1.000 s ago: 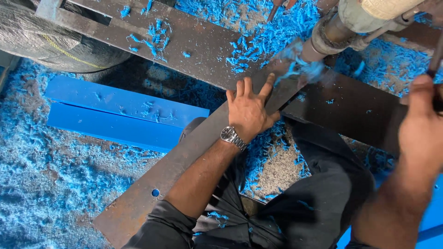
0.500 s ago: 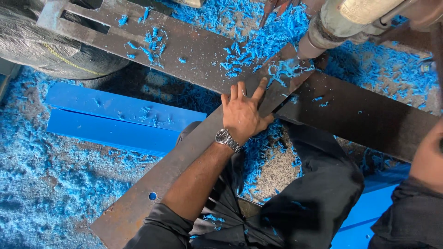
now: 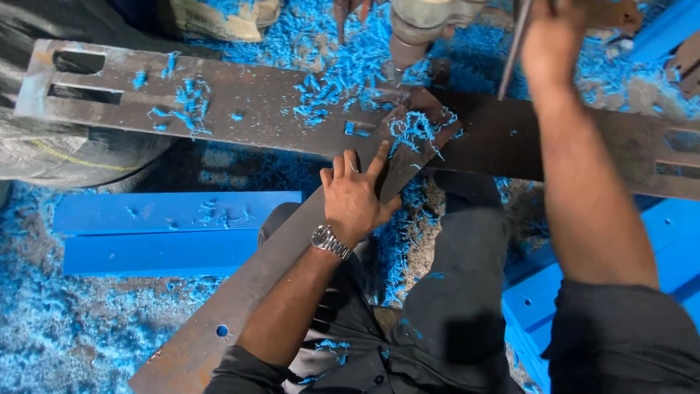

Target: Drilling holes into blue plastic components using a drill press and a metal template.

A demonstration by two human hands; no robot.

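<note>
Two hands are busy over a pair of crossed steel bars. Left hand point(image 3: 355, 195) lies flat, fingers spread, palm down, pressing on the slanting steel bar point(image 3: 240, 306), which runs from seven o'clock up toward the centre. A wristwatch point(image 3: 329, 241) sits on that wrist. The slanting bar's upper end lies across the long steel bar point(image 3: 248, 102), which spans the scene from nine o'clock to three o'clock and carries slots near both ends. Right hand point(image 3: 552, 40) is up at one o'clock, arm stretched out, fingers wrapped around a thin metal lever point(image 3: 512, 55); the grip looks closed on it, though the top edge of the view cuts part of it off. Between the hands, at twelve o'clock, the drill spindle point(image 3: 419, 25) hangs over the spot where the two bars cross, its tip buried in blue shavings point(image 3: 350, 66) so contact with the steel cannot be judged. Shavings cover the floor all round. A blue plastic block point(image 3: 175, 233) lies at nine o'clock, just beside the slanting bar, and another blue piece point(image 3: 539, 306) sits at four o'clock beneath the right arm. The person's dark trousers point(image 3: 452, 292) fill six o'clock.
</note>
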